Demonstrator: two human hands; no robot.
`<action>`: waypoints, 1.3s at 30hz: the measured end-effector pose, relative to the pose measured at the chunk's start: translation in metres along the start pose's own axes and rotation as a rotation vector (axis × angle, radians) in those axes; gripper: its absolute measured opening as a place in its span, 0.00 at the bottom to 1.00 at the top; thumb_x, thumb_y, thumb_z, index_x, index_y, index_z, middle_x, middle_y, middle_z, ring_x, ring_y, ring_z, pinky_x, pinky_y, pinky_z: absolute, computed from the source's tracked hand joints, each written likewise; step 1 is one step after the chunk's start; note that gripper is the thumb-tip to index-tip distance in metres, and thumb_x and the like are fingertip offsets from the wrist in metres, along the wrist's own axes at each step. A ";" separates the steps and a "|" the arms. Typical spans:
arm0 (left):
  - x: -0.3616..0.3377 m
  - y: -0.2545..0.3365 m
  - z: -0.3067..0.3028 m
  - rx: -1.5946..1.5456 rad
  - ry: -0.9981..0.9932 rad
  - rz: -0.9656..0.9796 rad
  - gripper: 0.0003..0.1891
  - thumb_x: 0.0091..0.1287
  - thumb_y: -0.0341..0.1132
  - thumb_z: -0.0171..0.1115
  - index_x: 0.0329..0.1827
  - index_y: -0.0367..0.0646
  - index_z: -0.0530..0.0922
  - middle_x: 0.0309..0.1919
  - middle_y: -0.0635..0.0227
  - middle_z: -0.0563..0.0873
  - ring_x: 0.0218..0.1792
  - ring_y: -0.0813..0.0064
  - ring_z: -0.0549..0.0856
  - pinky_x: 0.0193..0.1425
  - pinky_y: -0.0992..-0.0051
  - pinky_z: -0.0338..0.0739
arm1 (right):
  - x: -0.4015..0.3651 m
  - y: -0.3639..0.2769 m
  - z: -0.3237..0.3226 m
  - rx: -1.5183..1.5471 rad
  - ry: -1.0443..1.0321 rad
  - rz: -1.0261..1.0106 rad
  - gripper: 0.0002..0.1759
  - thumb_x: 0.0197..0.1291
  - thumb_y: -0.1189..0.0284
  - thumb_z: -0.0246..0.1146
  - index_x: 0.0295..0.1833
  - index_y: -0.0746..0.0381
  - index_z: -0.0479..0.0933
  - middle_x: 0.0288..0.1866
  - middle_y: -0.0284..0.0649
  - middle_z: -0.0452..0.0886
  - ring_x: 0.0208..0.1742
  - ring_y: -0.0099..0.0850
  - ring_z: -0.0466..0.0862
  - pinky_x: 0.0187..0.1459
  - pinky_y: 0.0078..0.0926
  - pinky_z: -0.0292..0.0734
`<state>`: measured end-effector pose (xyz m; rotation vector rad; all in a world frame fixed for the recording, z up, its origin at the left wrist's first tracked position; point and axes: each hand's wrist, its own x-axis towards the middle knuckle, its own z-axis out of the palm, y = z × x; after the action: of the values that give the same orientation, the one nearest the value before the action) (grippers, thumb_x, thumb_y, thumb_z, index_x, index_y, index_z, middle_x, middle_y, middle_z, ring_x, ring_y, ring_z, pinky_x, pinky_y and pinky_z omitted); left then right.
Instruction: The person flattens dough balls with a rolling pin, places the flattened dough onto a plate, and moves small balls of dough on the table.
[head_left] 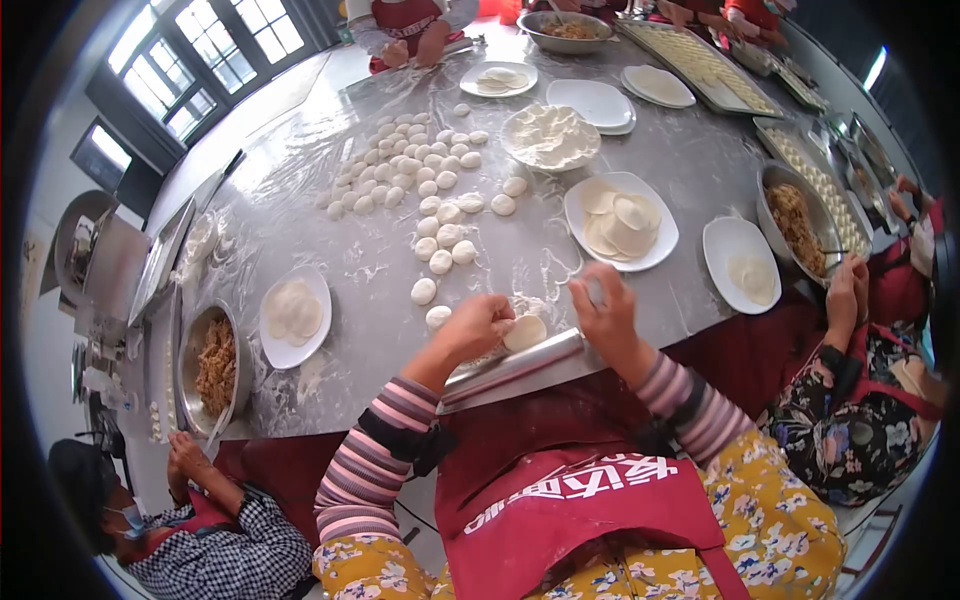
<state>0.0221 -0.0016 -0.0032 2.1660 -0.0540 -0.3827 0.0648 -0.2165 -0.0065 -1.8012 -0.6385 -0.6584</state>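
Note:
My left hand (480, 326) is closed, its fingertips pinched at the edge of a round dough wrapper (526, 332) near the front edge of the table. To the right, my right hand (608, 312) is raised a little with its fingers curled. Something pale shows between them, too small to name. Loose flour (530, 304) is scattered just beyond the wrapper. Small dough pieces (423, 291) run in a line away from my left hand to a larger cluster (400, 160). Past my right hand, a white plate (574, 215) bears a stack of wrappers (620, 222).
A bowl of flour (551, 137) stands mid-table. Filling bowls (240, 375) (765, 190) and plates of wrappers (295, 316) (750, 279) flank me. Co-workers' hands (190, 460) (848, 290) are at both sides, another person (408, 35) opposite. Dumpling trays (700, 66) line the right.

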 end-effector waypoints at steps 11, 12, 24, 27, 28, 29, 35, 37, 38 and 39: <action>-0.010 0.005 0.008 -0.010 0.082 0.026 0.05 0.61 0.28 0.60 0.35 0.35 0.77 0.25 0.63 0.80 0.27 0.76 0.78 0.33 0.71 0.74 | -0.003 -0.008 -0.009 0.019 -0.044 -0.005 0.11 0.55 0.78 0.65 0.42 0.63 0.70 0.27 0.50 0.76 0.28 0.51 0.78 0.29 0.39 0.73; -0.013 0.005 0.009 -0.139 0.054 0.009 0.05 0.61 0.28 0.58 0.35 0.35 0.76 0.24 0.66 0.79 0.27 0.79 0.77 0.31 0.73 0.73 | -0.008 -0.011 -0.015 0.060 -0.049 0.065 0.12 0.55 0.78 0.65 0.42 0.63 0.70 0.28 0.50 0.76 0.28 0.51 0.78 0.29 0.39 0.73; -0.003 0.013 0.013 0.173 0.182 0.113 0.08 0.59 0.31 0.60 0.33 0.34 0.77 0.24 0.52 0.80 0.27 0.63 0.81 0.34 0.65 0.75 | -0.009 -0.005 -0.011 0.003 -0.048 0.031 0.12 0.55 0.77 0.66 0.41 0.62 0.70 0.28 0.48 0.77 0.27 0.50 0.78 0.28 0.39 0.71; -0.010 0.001 0.020 -0.119 0.161 -0.075 0.07 0.58 0.30 0.59 0.33 0.34 0.76 0.23 0.52 0.79 0.27 0.65 0.80 0.35 0.66 0.75 | -0.007 -0.001 -0.007 -0.019 -0.027 0.050 0.12 0.55 0.77 0.66 0.41 0.62 0.70 0.28 0.48 0.77 0.27 0.51 0.78 0.28 0.39 0.71; -0.013 0.009 0.018 0.054 0.181 0.003 0.08 0.59 0.30 0.58 0.35 0.33 0.76 0.23 0.51 0.79 0.28 0.64 0.81 0.35 0.66 0.74 | -0.002 0.001 0.000 -0.038 0.018 -0.018 0.12 0.54 0.77 0.66 0.41 0.62 0.70 0.27 0.48 0.77 0.27 0.51 0.78 0.27 0.39 0.71; -0.009 0.012 0.018 0.063 0.165 0.008 0.08 0.59 0.30 0.58 0.35 0.33 0.76 0.23 0.51 0.79 0.28 0.64 0.81 0.35 0.66 0.74 | 0.012 0.003 0.010 0.000 0.011 -0.019 0.12 0.54 0.78 0.66 0.42 0.63 0.70 0.28 0.49 0.77 0.28 0.52 0.78 0.28 0.41 0.72; 0.004 0.014 0.010 0.160 0.198 0.062 0.08 0.59 0.31 0.56 0.32 0.33 0.77 0.23 0.53 0.80 0.26 0.68 0.79 0.34 0.67 0.74 | 0.015 0.000 0.010 -0.039 -0.025 -0.015 0.11 0.55 0.78 0.65 0.41 0.63 0.70 0.30 0.49 0.78 0.31 0.50 0.80 0.31 0.38 0.74; -0.006 0.008 0.014 0.059 0.204 0.005 0.08 0.58 0.31 0.56 0.33 0.33 0.77 0.26 0.51 0.81 0.29 0.62 0.80 0.35 0.65 0.74 | -0.006 -0.012 -0.009 0.012 -0.003 0.074 0.11 0.55 0.78 0.65 0.41 0.63 0.70 0.29 0.48 0.78 0.30 0.49 0.80 0.31 0.38 0.74; -0.011 0.007 0.015 -0.026 0.200 -0.050 0.08 0.58 0.30 0.57 0.35 0.34 0.78 0.28 0.49 0.82 0.31 0.56 0.81 0.37 0.63 0.75 | -0.005 -0.012 -0.008 0.014 -0.008 0.075 0.11 0.55 0.78 0.65 0.41 0.63 0.70 0.29 0.48 0.78 0.30 0.49 0.80 0.31 0.38 0.74; -0.016 0.007 0.016 -0.110 0.190 -0.109 0.08 0.57 0.30 0.57 0.36 0.35 0.78 0.30 0.47 0.83 0.33 0.49 0.82 0.39 0.60 0.75 | -0.006 -0.011 -0.008 -0.011 0.003 0.064 0.11 0.55 0.78 0.65 0.41 0.63 0.70 0.30 0.48 0.78 0.30 0.49 0.80 0.31 0.38 0.74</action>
<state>0.0030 -0.0160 -0.0022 2.0913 0.1883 -0.2350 0.0515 -0.2219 -0.0011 -1.8227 -0.5739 -0.6230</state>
